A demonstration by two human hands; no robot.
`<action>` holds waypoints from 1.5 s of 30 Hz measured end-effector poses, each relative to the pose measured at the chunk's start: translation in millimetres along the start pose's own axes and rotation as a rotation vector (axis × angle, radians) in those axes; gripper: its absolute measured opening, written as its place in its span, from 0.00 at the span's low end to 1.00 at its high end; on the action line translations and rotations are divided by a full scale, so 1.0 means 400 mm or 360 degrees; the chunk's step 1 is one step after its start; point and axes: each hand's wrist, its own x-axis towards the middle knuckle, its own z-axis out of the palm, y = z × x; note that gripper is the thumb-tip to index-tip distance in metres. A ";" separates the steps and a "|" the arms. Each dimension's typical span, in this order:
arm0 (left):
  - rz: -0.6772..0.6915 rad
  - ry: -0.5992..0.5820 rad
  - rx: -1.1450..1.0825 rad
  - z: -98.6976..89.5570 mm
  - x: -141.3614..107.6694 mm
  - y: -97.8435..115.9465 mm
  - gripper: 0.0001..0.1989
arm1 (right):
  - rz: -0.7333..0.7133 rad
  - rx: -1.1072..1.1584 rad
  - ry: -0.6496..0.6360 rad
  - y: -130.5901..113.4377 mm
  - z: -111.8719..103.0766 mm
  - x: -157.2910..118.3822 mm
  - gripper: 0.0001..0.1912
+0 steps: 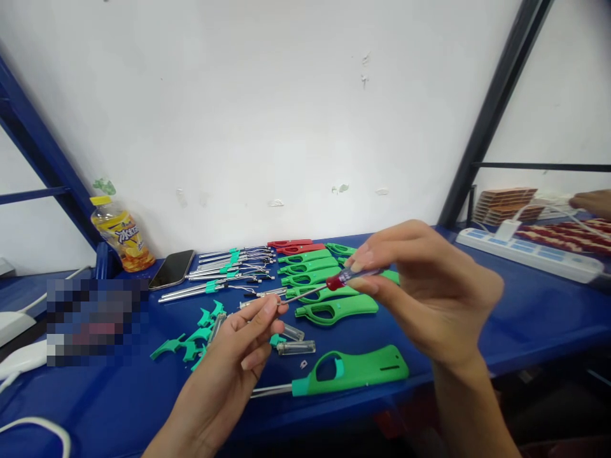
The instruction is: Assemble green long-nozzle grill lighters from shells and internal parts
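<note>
In my right hand (pixel 424 292) is a screwdriver (pixel 337 281) with a red and clear bluish handle, pinched between thumb and fingers. Its thin shaft slants down left to the fingertips of my left hand (pixel 233 356), which are pinched together; whatever they hold at the tip is too small to make out. Below my hands lies an assembled green lighter (pixel 363 374) with a teal trigger and metal nozzle. Behind are green handle shells (pixel 351 308) in a column, and clear fuel tanks (pixel 296 347). A tiny metal piece (pixel 303 364) rests nearby.
Teal plastic triggers (pixel 193 346) lie left of my hands, metal nozzle tubes with wires (pixel 231 267) behind. Red shells (pixel 298 248), a phone (pixel 172 270) and a drink bottle (pixel 123 235) stand farther back. At right are a power strip (pixel 529 254) and another person's hand (pixel 592 202).
</note>
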 end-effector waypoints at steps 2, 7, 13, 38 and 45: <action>-0.0003 -0.0003 -0.0004 0.001 -0.002 0.000 0.13 | 0.0017 0.0002 -0.0003 0.001 0.001 -0.002 0.12; -0.0009 0.0045 0.0018 0.017 -0.013 0.006 0.06 | 0.0041 0.0028 -0.0014 0.001 0.002 -0.003 0.12; 0.0000 0.0104 0.0007 0.027 -0.022 0.003 0.06 | 0.0049 0.0016 -0.0014 -0.001 -0.003 0.000 0.13; 0.0223 0.0227 0.0405 0.045 -0.031 -0.010 0.24 | 0.0068 -0.0048 0.0054 0.004 -0.014 0.005 0.10; 0.0588 0.0175 0.0731 0.054 -0.028 -0.015 0.22 | 0.0153 -0.0026 0.0105 0.002 -0.020 0.008 0.11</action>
